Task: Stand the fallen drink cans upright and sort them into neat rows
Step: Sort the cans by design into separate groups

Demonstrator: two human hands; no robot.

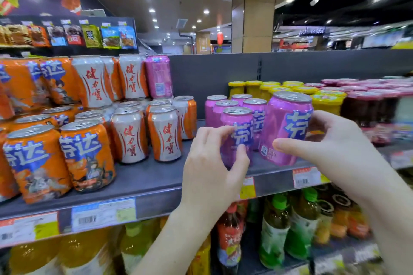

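Several purple drink cans stand upright on a grey store shelf [145, 176]. My left hand [212, 163] grips the front purple can [237, 127] with thumb and fingers around its lower body. My right hand [330, 147] holds a larger-looking purple can [283, 123] at the shelf's front, tilted slightly, thumb across its lower front. Behind them stand more purple cans [225, 107] in rows. One purple can [158, 76] sits stacked on top of the white-and-orange cans [165, 134] to the left.
Orange cans [87, 154] fill the shelf's left end, stacked two high. Yellow-lidded jars [277, 89] and red-lidded jars [366, 100] stand to the right. Bottles [274, 234] fill the shelf below. Bare shelf surface lies between the white cans and purple cans.
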